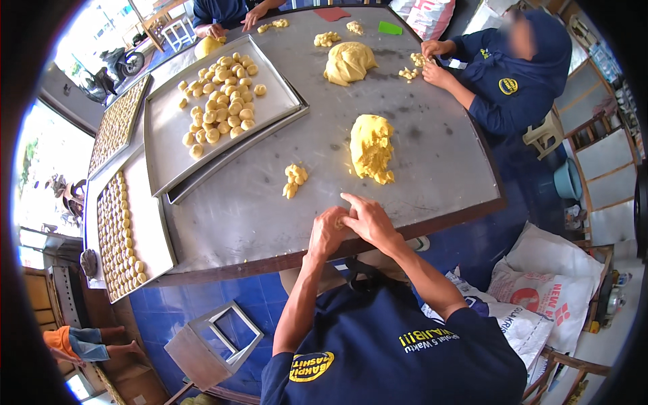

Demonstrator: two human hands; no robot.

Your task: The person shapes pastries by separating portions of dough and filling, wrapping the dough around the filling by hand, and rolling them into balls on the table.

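Note:
Close together, my left hand [329, 233] and my right hand [369, 220] meet over the near edge of the steel table [236, 229]. The left one is curled closed, its fingers folded out of sight. My right hand presses its bent fingers against it, with the index finger sticking out. Whatever lies between them is hidden. Ahead and slightly right sits a big, rough-torn lump of yellow dough [371, 150]. Small dough pieces [295, 180] lie in a little heap ahead and to the left of my hands.
A metal tray [162, 148] of dough balls [223, 101] rests on another at left. Trays with neat rows of balls [120, 236] line the left side. A co-worker [503, 84] handles dough at right; another [233, 13] works across. Sacks [540, 290] lie at lower right.

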